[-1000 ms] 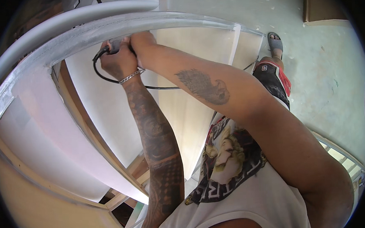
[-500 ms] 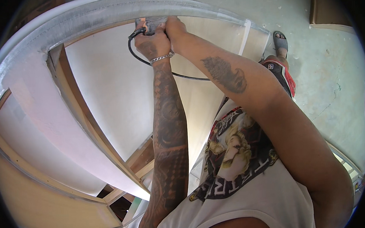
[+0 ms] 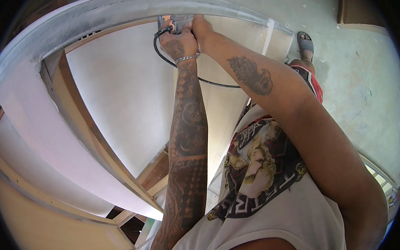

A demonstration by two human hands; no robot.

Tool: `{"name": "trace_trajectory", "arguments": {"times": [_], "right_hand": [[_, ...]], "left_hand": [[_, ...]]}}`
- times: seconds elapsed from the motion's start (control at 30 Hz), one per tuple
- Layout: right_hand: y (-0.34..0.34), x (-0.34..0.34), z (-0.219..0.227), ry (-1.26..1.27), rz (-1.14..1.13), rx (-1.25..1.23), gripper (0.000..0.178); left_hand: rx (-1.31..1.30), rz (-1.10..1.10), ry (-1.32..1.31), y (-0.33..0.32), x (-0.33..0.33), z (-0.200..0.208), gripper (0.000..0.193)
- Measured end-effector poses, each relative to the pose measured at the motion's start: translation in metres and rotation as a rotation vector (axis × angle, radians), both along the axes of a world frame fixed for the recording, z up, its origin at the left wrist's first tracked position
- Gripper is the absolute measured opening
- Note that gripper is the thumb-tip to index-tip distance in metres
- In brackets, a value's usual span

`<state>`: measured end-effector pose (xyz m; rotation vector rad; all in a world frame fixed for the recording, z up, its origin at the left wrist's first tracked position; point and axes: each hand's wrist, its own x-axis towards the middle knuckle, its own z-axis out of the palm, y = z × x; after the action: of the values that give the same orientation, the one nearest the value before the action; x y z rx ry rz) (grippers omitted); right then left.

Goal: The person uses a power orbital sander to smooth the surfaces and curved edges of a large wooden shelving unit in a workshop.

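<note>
My left hand point(image 3: 178, 43) is wrapped round the near end of a dusty grey and orange power sander point(image 3: 181, 22). Beside it, my right hand point(image 3: 201, 27) grips the tool's right side, its fingers partly hidden. The sander is up against the inner side of a curved grey-white rim point(image 3: 144, 6) on a large panelled wooden piece; its working face is out of sight. From the near end of the tool a black power cord point(image 3: 159, 52) loops down and runs right beneath my forearms.
Pale panels point(image 3: 121, 97) set between wooden ribs point(image 3: 84, 115) fill the left, with gaps low down. A wide whitish curved strip point(image 3: 40, 101) crosses them. Greenish floor point(image 3: 342, 81) lies to the right, with a sandalled foot point(image 3: 305, 42) and a brown box-like piece point(image 3: 363, 7) at the far right.
Both hands and the sander have slid a little to the right along the rim, the cord following. The view has shifted slightly. The grip looks the same.
</note>
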<state>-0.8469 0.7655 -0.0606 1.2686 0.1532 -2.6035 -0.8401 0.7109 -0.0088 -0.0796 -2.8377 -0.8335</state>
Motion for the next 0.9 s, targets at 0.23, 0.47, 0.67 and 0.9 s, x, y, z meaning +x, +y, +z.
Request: {"name": "trace_trajectory", "arguments": {"times": [0.23,0.47,0.67,0.9], "right_hand": [[-0.008,-0.031,-0.108,0.236,0.208,0.443,0.018],[0.017,-0.043,-0.133,0.317,0.236,0.759,0.017],[0.002,-0.002,-0.006,-0.001,0.104,0.124,0.037],[0.022,-0.018,0.017,0.078,-0.092,0.015,0.043]], "left_hand": [[0.084,-0.048,-0.033,0.038,0.000,-0.005,0.051],[0.083,-0.110,-0.016,0.066,-0.003,0.000,0.052],[0.106,0.025,-0.017,0.006,0.002,0.001,0.050],[0.117,-0.082,0.071,0.037,-0.008,0.036,0.048]]}}
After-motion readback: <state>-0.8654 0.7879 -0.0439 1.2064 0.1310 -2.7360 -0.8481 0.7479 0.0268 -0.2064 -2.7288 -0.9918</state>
